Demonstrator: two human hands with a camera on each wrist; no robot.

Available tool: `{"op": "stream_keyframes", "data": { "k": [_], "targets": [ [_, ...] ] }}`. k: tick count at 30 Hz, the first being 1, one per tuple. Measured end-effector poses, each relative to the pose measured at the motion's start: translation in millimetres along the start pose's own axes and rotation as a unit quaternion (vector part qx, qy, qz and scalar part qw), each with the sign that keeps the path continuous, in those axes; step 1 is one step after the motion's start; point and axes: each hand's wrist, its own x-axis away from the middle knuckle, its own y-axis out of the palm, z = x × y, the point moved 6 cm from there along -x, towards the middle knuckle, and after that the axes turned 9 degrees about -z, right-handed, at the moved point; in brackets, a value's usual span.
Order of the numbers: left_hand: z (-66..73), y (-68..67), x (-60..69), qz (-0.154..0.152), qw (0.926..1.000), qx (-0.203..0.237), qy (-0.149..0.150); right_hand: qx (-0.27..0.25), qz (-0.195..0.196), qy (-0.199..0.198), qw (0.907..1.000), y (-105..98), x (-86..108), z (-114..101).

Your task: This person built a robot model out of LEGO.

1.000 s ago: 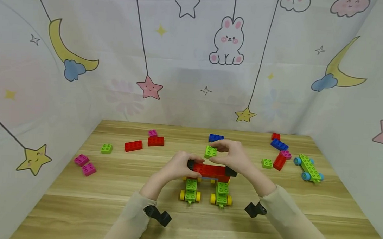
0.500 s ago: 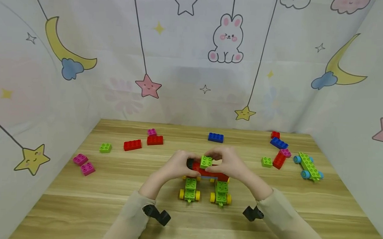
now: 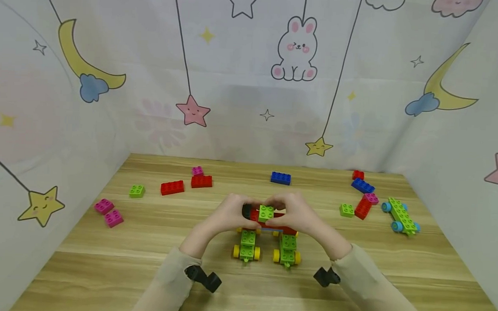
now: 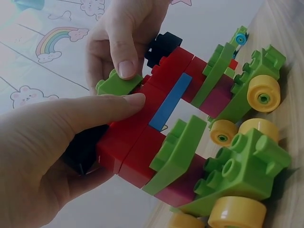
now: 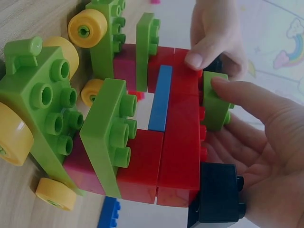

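A toy brick vehicle stands on the table, with a row of red bricks (image 5: 180, 147) across two green wheeled bases (image 3: 247, 251) on yellow wheels. Black bricks (image 5: 219, 192) sit on its ends, and a thin blue brick (image 5: 161, 97) shows beneath the red row. My left hand (image 3: 232, 214) grips the red row near its left end, thumb on the near side. Between thumb and fingers, my right hand (image 3: 299, 216) pinches a square green brick (image 3: 265, 213) at the middle of the red row's top. Whether its studs are fully engaged I cannot tell.
Loose red bricks (image 3: 172, 188), pink bricks (image 3: 113, 218) and a green brick (image 3: 137, 191) lie left. A blue brick (image 3: 280, 178) lies behind the vehicle. At right are more bricks and a green base (image 3: 401, 216) with blue wheels. A printed cloth (image 3: 235, 91) hangs behind.
My right hand has brought the green brick left and down, from above the red row onto its middle. The left hand keeps its hold on the red row.
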Motion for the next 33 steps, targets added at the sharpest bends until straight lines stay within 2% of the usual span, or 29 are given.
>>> {"op": "stream_keyframes", "data": {
  "k": [14, 25, 33],
  "targets": [
    [2.2, -5.3, 3.0, 0.007, 0.9998, -0.009, 0.016, 0.008, -0.009, 0.004, 0.9999, 0.5, -2.1, 0.0],
    [0.5, -5.7, 2.8, 0.014, 0.9998, -0.009, 0.008, 0.010, -0.011, 0.002, 0.9999, 0.2, -0.6, 0.5],
    [2.1, -6.2, 3.6, 0.010, 0.9999, -0.003, 0.010, -0.007, -0.012, 0.005, 0.9999, -1.6, 1.4, 3.3]
  ]
}}
